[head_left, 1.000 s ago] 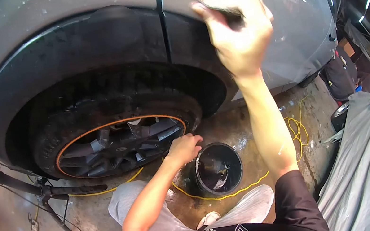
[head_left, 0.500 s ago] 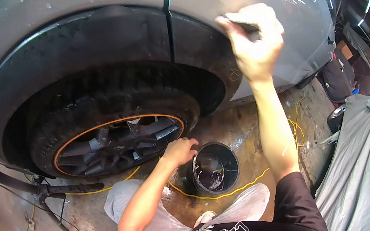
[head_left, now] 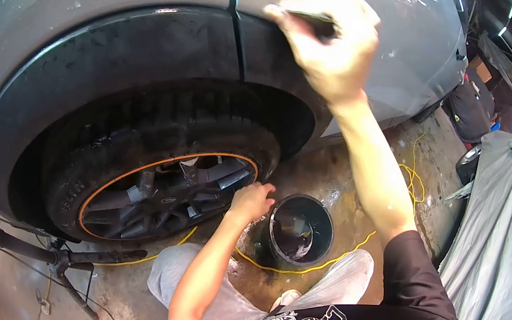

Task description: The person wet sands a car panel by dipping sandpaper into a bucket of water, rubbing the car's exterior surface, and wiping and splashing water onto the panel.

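My right hand [head_left: 337,38] is closed round a thin dark flat object [head_left: 310,14], raised in front of the grey car body [head_left: 396,33] just right of the black wheel arch trim [head_left: 166,44]. The object's exact kind cannot be made out. Lower down, my left hand [head_left: 253,201] is at the right edge of the wheel [head_left: 169,199], with fingers slightly curled and partly spread; nothing shows in it. Right beside it a black bucket [head_left: 325,226] stands on the floor, with liquid and something pale inside.
A yellow cord [head_left: 286,271] runs over the wet floor around the bucket. A black stand [head_left: 63,262] is at the left, with thin cables below. Grey sheeting [head_left: 503,216] hangs at the right, near a dark bag [head_left: 470,108].
My right hand went down and to the right, then back up and to the left, still holding the dark object. My left hand stays by the wheel.
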{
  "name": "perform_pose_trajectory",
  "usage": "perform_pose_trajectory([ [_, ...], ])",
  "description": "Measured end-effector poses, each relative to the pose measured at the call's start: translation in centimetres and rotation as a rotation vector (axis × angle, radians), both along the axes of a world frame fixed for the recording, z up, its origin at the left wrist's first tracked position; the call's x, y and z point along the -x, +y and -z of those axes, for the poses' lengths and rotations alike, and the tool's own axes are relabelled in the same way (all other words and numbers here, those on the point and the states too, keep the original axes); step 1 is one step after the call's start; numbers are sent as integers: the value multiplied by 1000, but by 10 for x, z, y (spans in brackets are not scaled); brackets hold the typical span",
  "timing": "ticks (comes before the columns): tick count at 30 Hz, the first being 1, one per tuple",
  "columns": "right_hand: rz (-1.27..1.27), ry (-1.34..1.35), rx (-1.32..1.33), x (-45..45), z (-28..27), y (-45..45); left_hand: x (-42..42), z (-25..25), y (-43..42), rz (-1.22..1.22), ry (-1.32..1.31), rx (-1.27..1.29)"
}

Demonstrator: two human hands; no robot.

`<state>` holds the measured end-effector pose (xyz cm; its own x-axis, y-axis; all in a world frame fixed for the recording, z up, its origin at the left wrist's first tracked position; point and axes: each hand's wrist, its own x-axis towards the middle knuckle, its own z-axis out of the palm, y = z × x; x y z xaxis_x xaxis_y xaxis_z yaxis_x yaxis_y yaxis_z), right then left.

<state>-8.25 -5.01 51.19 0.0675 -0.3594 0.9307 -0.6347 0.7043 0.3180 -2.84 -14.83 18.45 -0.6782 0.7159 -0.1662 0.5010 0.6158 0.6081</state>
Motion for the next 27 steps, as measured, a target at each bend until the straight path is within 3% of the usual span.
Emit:
perform_pose_trajectory([
  [2, -32, 48, -30, 4, -6, -21, -5, 10, 6, 6, -51, -233],
  [5, -15, -31, -34, -2, 6, 13, -10, 6, -11, 51, -23, -46],
  [8, 158, -227, 187, -11, 41, 72, -3, 7, -20, 17, -10, -6],
  [10, 53, -139, 142, -5, 20, 39, 0, 4, -23, -24, -9, 36],
  [13, 10, -15, 55, 2, -16, -19, -3, 7, -16, 1, 13, -105],
  [16, 66, -43, 20, -6, -5, 11, -4, 17, -19, 35, -32, -37],
  [18, 113, -157, 186, -13, 15, 40, 0, 13, -24, 33, -56, -32],
  [22, -40, -20, 29, 5, -13, -10, 2, 13, -15, -3, -31, 8],
  [24, 42, -17, 3, -2, -14, -11, -2, 11, -7, 9, -61, -140],
  [26, 105, -45, -35, -7, -2, 12, -7, 6, -10, 21, -50, -105],
  [27, 88, -97, 118, -1, 17, 42, -7, 10, -14, 51, -63, -75],
])
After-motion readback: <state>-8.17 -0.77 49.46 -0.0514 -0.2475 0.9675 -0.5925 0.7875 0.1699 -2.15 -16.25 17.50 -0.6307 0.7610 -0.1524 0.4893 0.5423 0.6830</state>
